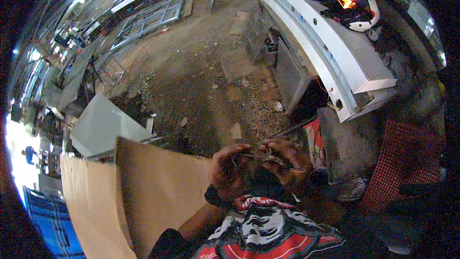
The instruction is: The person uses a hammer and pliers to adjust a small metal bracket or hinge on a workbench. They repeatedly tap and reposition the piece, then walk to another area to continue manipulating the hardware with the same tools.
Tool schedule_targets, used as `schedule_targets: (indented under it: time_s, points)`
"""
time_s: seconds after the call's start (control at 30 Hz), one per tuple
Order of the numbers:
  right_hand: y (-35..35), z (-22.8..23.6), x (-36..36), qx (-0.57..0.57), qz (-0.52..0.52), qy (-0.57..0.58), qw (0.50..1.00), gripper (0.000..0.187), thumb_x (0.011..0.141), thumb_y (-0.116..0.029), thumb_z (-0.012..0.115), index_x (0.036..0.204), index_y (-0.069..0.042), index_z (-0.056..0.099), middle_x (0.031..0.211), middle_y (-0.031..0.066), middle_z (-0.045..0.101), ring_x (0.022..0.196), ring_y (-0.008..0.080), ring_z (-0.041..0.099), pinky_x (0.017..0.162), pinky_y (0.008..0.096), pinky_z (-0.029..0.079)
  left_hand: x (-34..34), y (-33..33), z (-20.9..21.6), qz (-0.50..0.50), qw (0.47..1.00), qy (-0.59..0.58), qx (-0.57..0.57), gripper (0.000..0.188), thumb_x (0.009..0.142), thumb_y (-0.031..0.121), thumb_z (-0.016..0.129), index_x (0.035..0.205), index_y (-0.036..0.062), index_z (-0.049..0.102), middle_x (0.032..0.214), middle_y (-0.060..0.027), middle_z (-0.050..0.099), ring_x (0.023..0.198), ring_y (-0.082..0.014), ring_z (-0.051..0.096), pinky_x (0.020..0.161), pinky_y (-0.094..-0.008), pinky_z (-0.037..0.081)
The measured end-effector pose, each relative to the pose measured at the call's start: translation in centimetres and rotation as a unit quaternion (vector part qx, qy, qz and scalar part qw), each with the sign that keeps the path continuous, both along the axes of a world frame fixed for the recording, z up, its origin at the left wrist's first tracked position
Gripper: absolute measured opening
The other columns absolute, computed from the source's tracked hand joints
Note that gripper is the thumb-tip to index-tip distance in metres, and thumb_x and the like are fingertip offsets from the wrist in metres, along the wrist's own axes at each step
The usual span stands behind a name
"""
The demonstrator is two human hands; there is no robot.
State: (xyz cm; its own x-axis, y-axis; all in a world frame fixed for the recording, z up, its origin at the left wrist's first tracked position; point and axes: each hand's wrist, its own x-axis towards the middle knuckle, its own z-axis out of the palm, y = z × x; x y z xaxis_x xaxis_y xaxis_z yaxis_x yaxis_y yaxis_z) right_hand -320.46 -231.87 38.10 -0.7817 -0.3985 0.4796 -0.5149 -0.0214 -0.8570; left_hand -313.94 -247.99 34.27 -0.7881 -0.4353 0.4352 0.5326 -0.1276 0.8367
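Observation:
Close together in front of my printed shirt (261, 228), both hands have their fingers curled inward. My left hand (229, 170) pinches something small and dark that I cannot make out. My right hand (291, 162) is bent toward it, its fingertips closed on something likewise too dark to name. A thin dark line, perhaps a wire or rod, runs from near the right fingertips up to the right. Shadow hides most of the palms. Beside my left forearm stands a folded brown cardboard sheet (163, 182).
A long white panel (311, 33) with holes runs along the right, a dark bag-like item (354, 9) on it. Red mesh (407, 163) lies at the lower right. A pale grey board (108, 124) stands at left. The dirt floor (182, 76) carries scattered debris.

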Motion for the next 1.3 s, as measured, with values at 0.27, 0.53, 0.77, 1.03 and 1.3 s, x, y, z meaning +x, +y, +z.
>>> schedule_targets:
  time_s: [0.27,0.53,0.77,1.03,1.3]
  points:
    - [-5.7,-1.9,-11.2,0.028,-0.016,0.061,0.998,0.039,0.084,-0.006,0.078,0.119,-0.006,0.06,0.116,0.0145,0.07,0.111,0.0282,0.067,0.095,0.0411,0.053,-10.7,-6.2,-0.4,-0.092,0.986,-0.029,0.135,0.037,0.088,-0.011,0.057,0.122,0.0016,0.051,0.128,-0.0206,0.059,0.116,-0.0322,0.061,0.095,-0.0376,0.053]
    - [-13.4,-3.4,-27.4,0.015,-0.001,0.094,0.995,0.043,0.083,-0.014,0.081,0.118,-0.006,0.059,0.115,0.0155,0.07,0.11,0.0294,0.067,0.096,0.0414,0.053,-26.2,-13.5,-0.1,-0.049,0.998,0.031,0.008,0.043,0.083,-0.01,0.063,0.123,0.002,0.051,0.129,-0.0219,0.058,0.121,-0.034,0.058,0.101,-0.042,0.049]
    - [-21.1,-2.2,-40.9,-0.039,0.071,0.093,0.992,0.041,0.084,-0.011,0.08,0.119,-0.004,0.06,0.113,0.0176,0.07,0.105,0.0285,0.069,0.092,0.0409,0.055,-37.1,-20.0,1.4,0.016,0.998,0.032,-0.051,0.043,0.084,-0.014,0.06,0.122,0.0015,0.049,0.125,-0.022,0.06,0.12,-0.0318,0.06,0.099,-0.0393,0.05]
    - [-31.5,-3.0,-50.2,-0.055,0.103,0.045,0.992,0.039,0.084,-0.014,0.079,0.118,-0.004,0.061,0.108,0.0153,0.071,0.1,0.0255,0.07,0.087,0.0392,0.057,-46.4,-28.3,0.8,0.152,0.981,0.004,-0.121,0.036,0.088,-0.016,0.053,0.119,0.0005,0.05,0.12,-0.0224,0.063,0.114,-0.0313,0.063,0.094,-0.0378,0.053]
    - [-44.3,-3.8,-61.1,-0.04,0.104,0.058,0.992,0.036,0.084,-0.013,0.08,0.114,-0.005,0.062,0.102,0.013,0.074,0.096,0.0226,0.072,0.083,0.0354,0.057,-57.0,-41.2,0.3,0.134,0.986,0.006,-0.099,0.035,0.088,-0.015,0.051,0.119,0.0008,0.05,0.12,-0.0216,0.063,0.114,-0.0311,0.064,0.096,-0.0391,0.052]
